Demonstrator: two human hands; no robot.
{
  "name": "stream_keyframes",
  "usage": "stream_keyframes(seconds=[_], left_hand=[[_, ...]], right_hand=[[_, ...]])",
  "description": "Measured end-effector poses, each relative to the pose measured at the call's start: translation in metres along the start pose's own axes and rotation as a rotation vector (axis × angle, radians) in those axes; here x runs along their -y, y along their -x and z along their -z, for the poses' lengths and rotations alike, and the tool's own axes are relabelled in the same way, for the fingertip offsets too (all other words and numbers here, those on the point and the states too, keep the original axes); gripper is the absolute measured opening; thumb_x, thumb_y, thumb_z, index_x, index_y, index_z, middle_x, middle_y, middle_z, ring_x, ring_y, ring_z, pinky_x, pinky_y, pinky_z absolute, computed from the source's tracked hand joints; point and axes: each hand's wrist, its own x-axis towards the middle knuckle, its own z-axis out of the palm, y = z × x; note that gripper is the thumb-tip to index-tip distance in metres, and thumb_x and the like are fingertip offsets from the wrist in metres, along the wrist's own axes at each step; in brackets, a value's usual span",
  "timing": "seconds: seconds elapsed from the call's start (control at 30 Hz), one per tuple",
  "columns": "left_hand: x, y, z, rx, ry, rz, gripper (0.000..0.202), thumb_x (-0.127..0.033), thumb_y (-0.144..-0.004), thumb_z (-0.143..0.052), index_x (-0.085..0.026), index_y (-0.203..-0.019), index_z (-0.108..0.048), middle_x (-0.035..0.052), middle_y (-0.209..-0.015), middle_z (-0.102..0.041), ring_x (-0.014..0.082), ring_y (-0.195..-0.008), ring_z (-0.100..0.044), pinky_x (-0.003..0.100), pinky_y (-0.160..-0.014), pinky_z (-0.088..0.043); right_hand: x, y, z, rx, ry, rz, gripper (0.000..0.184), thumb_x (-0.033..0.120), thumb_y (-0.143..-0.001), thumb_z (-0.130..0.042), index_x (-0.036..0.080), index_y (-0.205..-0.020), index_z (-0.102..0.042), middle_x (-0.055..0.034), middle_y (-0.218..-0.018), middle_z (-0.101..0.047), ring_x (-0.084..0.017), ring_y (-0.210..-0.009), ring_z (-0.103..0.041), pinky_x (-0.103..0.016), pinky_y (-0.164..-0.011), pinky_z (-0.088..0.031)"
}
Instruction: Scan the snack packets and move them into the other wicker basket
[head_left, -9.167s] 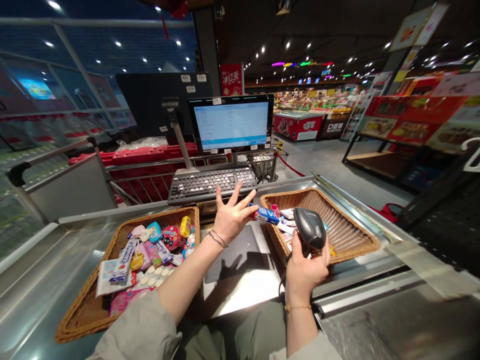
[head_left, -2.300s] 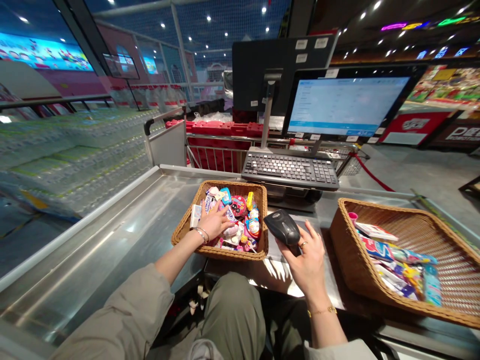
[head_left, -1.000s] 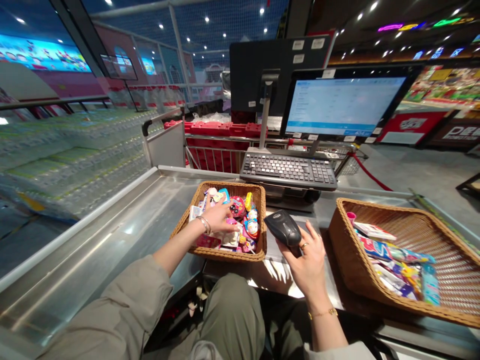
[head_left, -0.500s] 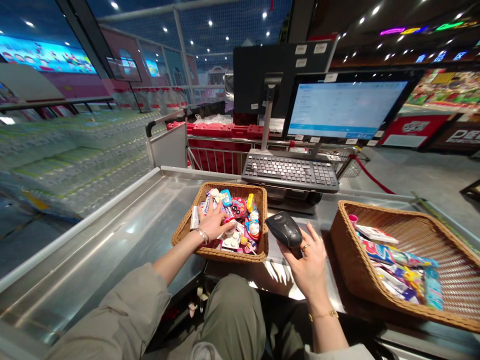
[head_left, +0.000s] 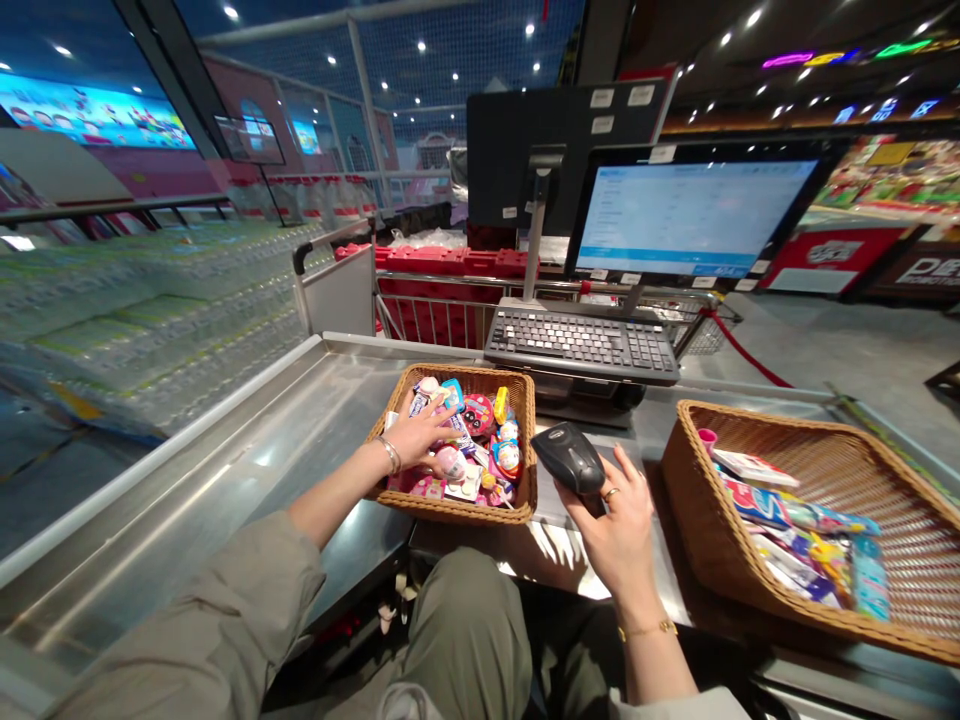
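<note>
My left hand (head_left: 415,437) reaches into the left wicker basket (head_left: 457,509), its fingers stretched over the pile of small sweets and toy packets (head_left: 480,440). A pink round packet (head_left: 451,462) lies just under the thumb; I cannot make out a grip on anything. My right hand (head_left: 621,522) is closed round a black barcode scanner (head_left: 568,456), held over the counter between the two baskets. The right wicker basket (head_left: 677,478) holds several flat packets (head_left: 795,540) along its near side.
A keyboard (head_left: 581,342) and a lit screen (head_left: 694,205) stand behind the baskets. The steel counter (head_left: 225,470) stretches away to the left. Red trolleys (head_left: 442,262) and a metal rail are beyond it. My knee (head_left: 465,620) is under the counter edge.
My left hand has shifted a little back and left within the left basket, its fingers moving over the packets. My right hand and the scanner have stayed put.
</note>
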Motion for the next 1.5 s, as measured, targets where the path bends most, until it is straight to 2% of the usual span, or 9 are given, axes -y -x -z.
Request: stream_keyframes(seconds=[0.07,0.23,0.4,0.53,0.73,0.9,1.1,1.37,1.5], left_hand=[[0.0,-0.001,-0.003,0.024,0.02,-0.021,0.065,-0.06,-0.07,-0.074,-0.042,-0.131,-0.057,0.0066,-0.158,-0.034,0.0412,-0.148,-0.015,0.076,-0.106,0.009],[0.003,0.0,-0.013,0.041,0.07,-0.028,0.06,-0.06,-0.072,-0.073,-0.04,-0.127,-0.061,0.0066,-0.156,-0.038,0.0407,-0.148,-0.014,0.076,-0.105,0.013],[-0.003,0.0,-0.011,0.029,0.15,0.025,0.054,-0.064,-0.073,-0.07,-0.034,-0.117,-0.068,0.0047,-0.156,-0.037,0.0383,-0.149,-0.015,0.07,-0.111,0.012],[-0.013,-0.003,-0.006,-0.048,0.196,0.088,0.049,-0.063,-0.075,-0.069,-0.029,-0.11,-0.071,0.0055,-0.154,-0.04,0.0363,-0.149,-0.017,0.066,-0.115,0.008],[-0.02,-0.006,0.009,-0.226,0.22,0.127,0.055,-0.071,-0.074,-0.063,-0.028,-0.107,-0.073,0.0064,-0.149,-0.047,0.0364,-0.148,-0.021,0.064,-0.117,0.002],[-0.031,-0.012,0.025,-0.31,0.227,0.14,0.053,-0.068,-0.076,-0.064,-0.028,-0.109,-0.072,0.0084,-0.15,-0.046,0.0379,-0.148,-0.021,0.07,-0.113,0.007],[-0.049,-0.022,0.036,-0.439,0.236,0.126,0.05,-0.066,-0.076,-0.066,-0.027,-0.107,-0.072,0.0083,-0.152,-0.043,0.0393,-0.148,-0.017,0.076,-0.108,0.008],[-0.061,-0.033,0.05,-0.495,0.257,0.117,0.05,-0.065,-0.075,-0.067,-0.029,-0.109,-0.072,0.0067,-0.151,-0.045,0.0389,-0.148,-0.017,0.078,-0.108,0.009],[-0.064,-0.037,0.051,-0.506,0.261,0.104,0.051,-0.067,-0.075,-0.066,-0.029,-0.109,-0.072,0.0065,-0.151,-0.044,0.0405,-0.148,-0.017,0.078,-0.108,0.009]], right_hand=[[0.0,0.0,0.0,0.009,-0.005,-0.003,0.031,0.05,-0.085,-0.062,0.022,-0.095,-0.069,-0.0097,-0.117,-0.068,-0.034,-0.134,-0.044,-0.064,-0.106,-0.035],[-0.001,-0.001,0.001,0.018,-0.006,-0.02,0.03,0.049,-0.085,-0.062,0.022,-0.096,-0.069,-0.0098,-0.118,-0.068,-0.034,-0.134,-0.044,-0.064,-0.107,-0.034],[0.0,-0.001,0.001,0.013,-0.01,-0.029,0.03,0.049,-0.085,-0.062,0.022,-0.096,-0.069,-0.0098,-0.118,-0.068,-0.033,-0.135,-0.044,-0.063,-0.108,-0.032],[0.001,-0.002,0.002,0.027,-0.007,-0.039,0.03,0.049,-0.085,-0.06,0.022,-0.095,-0.069,-0.0096,-0.118,-0.068,-0.033,-0.135,-0.043,-0.062,-0.108,-0.032],[0.001,-0.002,0.003,0.015,-0.013,-0.034,0.029,0.048,-0.085,-0.061,0.022,-0.095,-0.069,-0.0102,-0.117,-0.068,-0.033,-0.135,-0.044,-0.062,-0.108,-0.032],[0.002,-0.002,0.005,-0.004,-0.019,-0.019,0.026,0.046,-0.085,-0.061,0.022,-0.095,-0.068,-0.01,-0.117,-0.068,-0.033,-0.135,-0.044,-0.062,-0.108,-0.032],[-0.001,-0.001,0.008,-0.017,0.008,0.014,0.025,0.044,-0.086,-0.062,0.023,-0.097,-0.067,-0.0093,-0.119,-0.068,-0.033,-0.135,-0.045,-0.064,-0.109,-0.029],[-0.001,0.001,0.013,0.016,0.034,0.021,0.024,0.042,-0.085,-0.062,0.024,-0.101,-0.068,-0.0081,-0.124,-0.066,-0.034,-0.139,-0.039,-0.066,-0.111,-0.022],[-0.001,0.001,0.016,0.019,0.043,0.021,0.023,0.039,-0.083,-0.063,0.025,-0.102,-0.068,-0.0071,-0.127,-0.065,-0.034,-0.14,-0.038,-0.068,-0.111,-0.021]])
